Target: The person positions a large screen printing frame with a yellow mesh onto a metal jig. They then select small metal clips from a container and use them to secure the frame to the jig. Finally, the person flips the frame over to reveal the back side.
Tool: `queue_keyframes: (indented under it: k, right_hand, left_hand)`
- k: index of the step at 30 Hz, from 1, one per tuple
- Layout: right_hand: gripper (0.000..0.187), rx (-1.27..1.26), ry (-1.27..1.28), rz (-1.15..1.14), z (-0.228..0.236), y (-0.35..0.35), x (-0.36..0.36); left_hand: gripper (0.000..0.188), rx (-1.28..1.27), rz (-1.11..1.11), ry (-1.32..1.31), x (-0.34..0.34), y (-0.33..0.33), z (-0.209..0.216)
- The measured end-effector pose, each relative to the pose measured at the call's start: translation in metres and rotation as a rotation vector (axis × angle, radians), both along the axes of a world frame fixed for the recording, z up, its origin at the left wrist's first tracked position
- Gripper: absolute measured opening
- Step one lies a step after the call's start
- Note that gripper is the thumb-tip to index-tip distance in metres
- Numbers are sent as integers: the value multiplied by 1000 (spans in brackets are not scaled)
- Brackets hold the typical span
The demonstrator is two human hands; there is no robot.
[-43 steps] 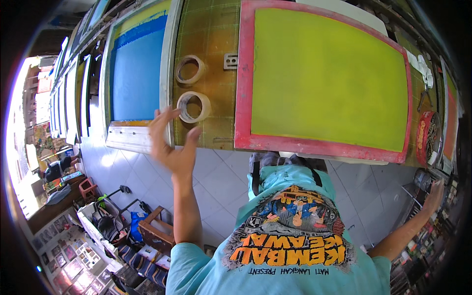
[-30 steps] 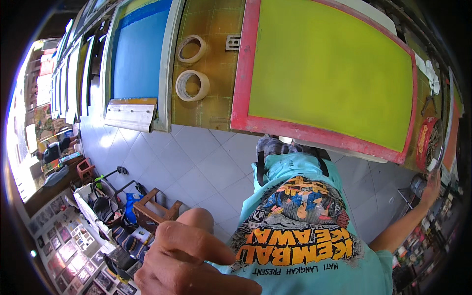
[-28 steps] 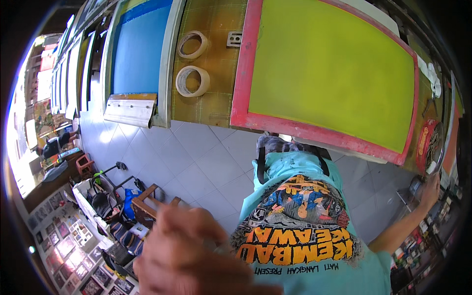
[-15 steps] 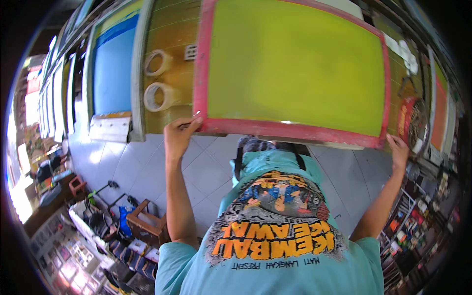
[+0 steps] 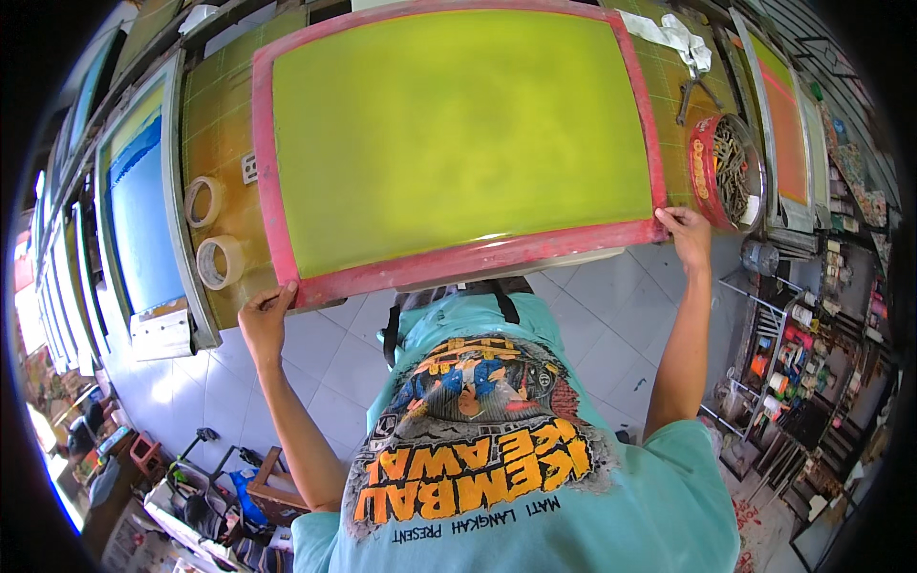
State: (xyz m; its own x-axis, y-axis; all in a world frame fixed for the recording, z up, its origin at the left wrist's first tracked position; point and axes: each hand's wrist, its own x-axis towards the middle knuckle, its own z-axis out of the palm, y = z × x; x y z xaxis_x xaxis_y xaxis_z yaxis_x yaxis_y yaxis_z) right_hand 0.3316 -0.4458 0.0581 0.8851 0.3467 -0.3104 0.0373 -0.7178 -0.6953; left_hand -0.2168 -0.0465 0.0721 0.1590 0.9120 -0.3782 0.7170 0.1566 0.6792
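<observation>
A large screen-printing frame (image 5: 535, 250) with pinkish-red edges and yellow-green mesh (image 5: 458, 143) lies in front of me over a workbench. My left hand (image 5: 265, 327) pinches its near left corner between thumb and fingers. At the near right corner, my right hand (image 5: 688, 237) grips the edge in the same way. Two rolls of pale tape, the nearer one (image 5: 236, 264) and the farther one (image 5: 216, 202), sit left of the frame. Beyond my right hand is a round red tin (image 5: 704, 170) full of small metal pieces.
A blue-coated screen (image 5: 148, 215) leans at the left, an orange one (image 5: 783, 129) at the right. A white crumpled cloth (image 5: 676, 40) lies at the back right. Grey floor tiles (image 5: 306, 372) show below. A rack with several bottles (image 5: 788, 358) stands at the lower right.
The whole view has swung, so the frame, bench and both hands appear farther left and slightly tilted. Both hands keep their hold on the same two corners.
</observation>
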Motion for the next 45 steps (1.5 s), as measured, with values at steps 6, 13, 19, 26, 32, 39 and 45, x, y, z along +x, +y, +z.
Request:
queue_keyframes:
  k: [6,13,19,26,32,39,45]
  right_hand:
    - [28,-2,-153,40,-8,6,-9]
    - [37,-176,-388,-3,-11,1,-20]
    - [51,-153,-892,417,9,28,-91]
    - [71,-238,-634,787,1,12,-101]
    - [61,-585,-833,473,-19,-35,-56]
    - [56,-257,-794,471,2,-11,-77]
    - [57,-446,-857,294,-14,-6,-67]
  left_hand:
    - [31,41,10,3,-1,-1,1]
    - [46,294,5,310,16,-14,11]
    - [53,760,-381,297,4,-49,-14]
    - [80,582,-778,496,4,-52,-13]
    - [58,731,-467,295,-23,-25,-4]
    - [44,714,-313,219,-45,46,17]
    - [52,745,-438,472,-62,65,-5]
